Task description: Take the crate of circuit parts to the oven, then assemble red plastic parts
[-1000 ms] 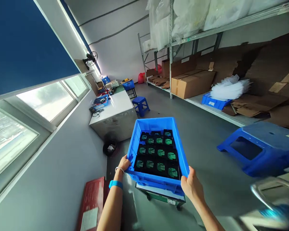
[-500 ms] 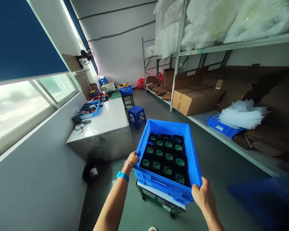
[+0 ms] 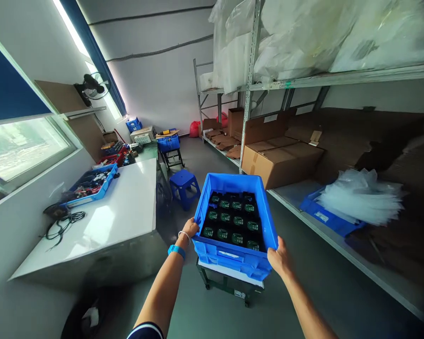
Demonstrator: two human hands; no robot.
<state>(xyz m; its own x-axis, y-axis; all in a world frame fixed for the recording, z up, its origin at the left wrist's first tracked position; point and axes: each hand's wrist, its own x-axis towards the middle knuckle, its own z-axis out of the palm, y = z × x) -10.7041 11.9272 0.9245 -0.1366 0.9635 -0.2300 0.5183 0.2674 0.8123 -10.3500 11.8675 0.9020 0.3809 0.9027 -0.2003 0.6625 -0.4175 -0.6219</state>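
Note:
A blue plastic crate stands on a low wheeled trolley in front of me. My left hand grips the crate's left side near the front corner; a white band and a blue wristband circle that wrist. At the right front corner, my right hand is closed on the rim. Rows of black pieces with green circuit boards fill the inside of the crate.
A white-topped table is on the left, bearing a blue tray of parts and black cables. Beyond the crate is a blue stool. Along the right runs a metal shelf with a cardboard box.
The room has shifted nearer, with the table larger at left and the stool closer. Both hands keep their hold on the crate, which has moved forward with me on the trolley.

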